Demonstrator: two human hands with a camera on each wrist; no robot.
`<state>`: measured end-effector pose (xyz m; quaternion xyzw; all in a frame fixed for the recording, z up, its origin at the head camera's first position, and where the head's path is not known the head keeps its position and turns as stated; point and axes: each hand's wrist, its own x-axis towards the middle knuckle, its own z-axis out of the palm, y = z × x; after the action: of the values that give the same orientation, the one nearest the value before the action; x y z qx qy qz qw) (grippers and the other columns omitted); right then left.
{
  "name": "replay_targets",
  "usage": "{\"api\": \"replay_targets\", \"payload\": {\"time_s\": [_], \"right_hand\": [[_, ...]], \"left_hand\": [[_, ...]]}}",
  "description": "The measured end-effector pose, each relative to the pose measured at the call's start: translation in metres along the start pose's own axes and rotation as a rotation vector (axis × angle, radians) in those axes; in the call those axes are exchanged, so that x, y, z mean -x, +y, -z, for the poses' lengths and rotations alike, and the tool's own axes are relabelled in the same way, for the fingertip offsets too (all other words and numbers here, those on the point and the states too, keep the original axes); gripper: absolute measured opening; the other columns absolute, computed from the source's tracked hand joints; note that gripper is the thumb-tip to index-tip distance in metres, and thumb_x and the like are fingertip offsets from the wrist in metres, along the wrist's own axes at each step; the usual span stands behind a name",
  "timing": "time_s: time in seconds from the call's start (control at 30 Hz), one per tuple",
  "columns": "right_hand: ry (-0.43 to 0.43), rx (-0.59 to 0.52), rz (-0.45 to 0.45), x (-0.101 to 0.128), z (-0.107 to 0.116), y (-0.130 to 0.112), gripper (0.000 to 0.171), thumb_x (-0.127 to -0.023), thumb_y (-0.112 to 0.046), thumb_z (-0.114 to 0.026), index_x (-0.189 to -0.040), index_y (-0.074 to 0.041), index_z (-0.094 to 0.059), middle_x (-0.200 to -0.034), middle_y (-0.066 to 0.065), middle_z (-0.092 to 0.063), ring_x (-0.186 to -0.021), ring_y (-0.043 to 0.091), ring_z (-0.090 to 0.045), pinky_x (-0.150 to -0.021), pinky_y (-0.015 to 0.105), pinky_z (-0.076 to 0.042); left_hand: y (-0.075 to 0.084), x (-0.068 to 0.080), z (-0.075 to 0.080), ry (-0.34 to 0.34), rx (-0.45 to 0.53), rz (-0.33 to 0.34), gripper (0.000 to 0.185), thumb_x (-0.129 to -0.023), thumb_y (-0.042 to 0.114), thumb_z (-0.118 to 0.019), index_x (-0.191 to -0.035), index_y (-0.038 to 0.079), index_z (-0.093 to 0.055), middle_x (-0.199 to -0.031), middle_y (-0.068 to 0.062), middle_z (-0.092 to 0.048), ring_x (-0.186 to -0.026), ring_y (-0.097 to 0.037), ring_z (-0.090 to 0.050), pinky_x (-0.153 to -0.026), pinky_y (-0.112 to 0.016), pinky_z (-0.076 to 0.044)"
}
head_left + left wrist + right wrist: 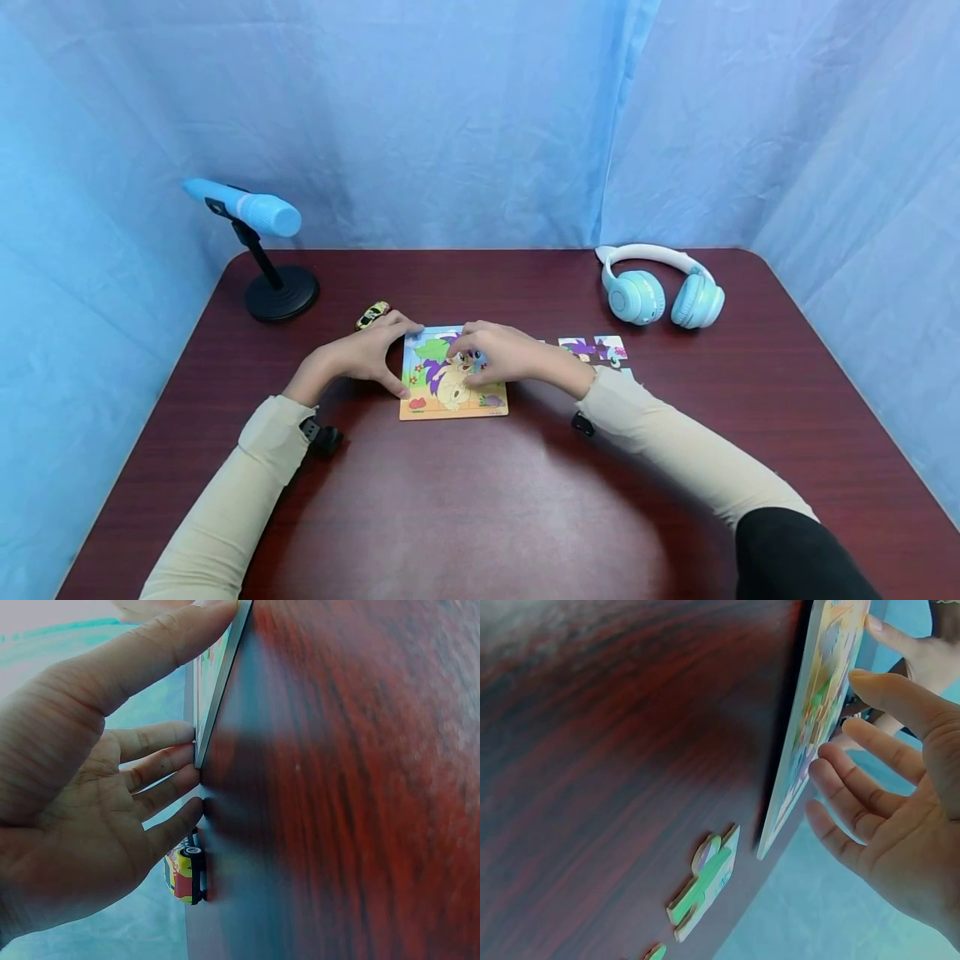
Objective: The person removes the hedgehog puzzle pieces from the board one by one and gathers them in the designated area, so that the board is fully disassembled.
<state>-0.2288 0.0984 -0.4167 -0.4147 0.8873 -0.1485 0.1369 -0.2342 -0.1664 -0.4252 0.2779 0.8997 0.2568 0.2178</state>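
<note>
A square jigsaw puzzle board [420, 411] with a colourful cartoon picture lies flat on the table. My left hand [372, 352] is at its left side, thumb touching the near left edge and fingers stretched towards the far left corner. In the left wrist view, the left hand [97, 780] has its fingers extended along the board's edge [217, 697]. Over the picture's right half hovers or rests my right hand [502, 354]; contact is unclear from the head view. The right wrist view has the right hand [900, 795] with loosely bent fingers facing the board, no piece visible between them.
Several loose puzzle pieces [611, 347] lie right of the board, one piece [709, 881] nearest it. A small toy car [372, 315] sits behind my left hand. A blue microphone [262, 212] on a black stand is back left; cat-ear headphones [636, 297] are back right.
</note>
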Motion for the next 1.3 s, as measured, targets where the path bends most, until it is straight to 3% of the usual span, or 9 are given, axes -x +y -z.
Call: {"api": "replay_targets", "payload": {"time_s": [0.23,0.53,1.3], "right_hand": [[-0.036,0.009,-0.013,-0.0052,-0.0022,-0.001,0.039,-0.089,-0.026,-0.079,-0.127,-0.016,-0.071,-0.118,0.005,-0.065,-0.102,0.017,-0.057,-0.081,0.031,-0.052],[-0.087,-0.051,-0.026,-0.0086,-0.0011,-0.0021,0.041,-0.09,-0.021,-0.078,-0.13,-0.016,-0.069,-0.119,0.005,-0.063,-0.107,0.019,-0.053,-0.085,0.033,-0.051],[-0.08,-0.059,0.0,-0.0108,-0.0008,-0.0021,0.03,-0.092,-0.018,-0.075,-0.122,-0.019,-0.074,-0.107,0.001,-0.066,-0.1,0.018,-0.05,-0.082,0.032,-0.045]], "left_hand": [[-0.0012,-0.0012,-0.0005,0.0,-0.005,0.003,0.105,-0.074,0.034,-0.093,-0.157,0.005,-0.036,-0.147,-0.014,-0.04,-0.135,-0.031,-0.04,-0.116,-0.053,-0.039],[-0.0011,-0.0009,-0.0011,0.0,0.001,0.0,0.104,-0.074,0.033,-0.093,-0.156,0.005,-0.036,-0.147,-0.015,-0.04,-0.136,-0.031,-0.04,-0.115,-0.053,-0.04],[-0.0022,-0.0034,-0.0011,-0.007,-0.006,-0.002,0.104,-0.074,0.033,-0.093,-0.156,0.005,-0.037,-0.146,-0.015,-0.04,-0.134,-0.031,-0.041,-0.114,-0.052,-0.04]]}}
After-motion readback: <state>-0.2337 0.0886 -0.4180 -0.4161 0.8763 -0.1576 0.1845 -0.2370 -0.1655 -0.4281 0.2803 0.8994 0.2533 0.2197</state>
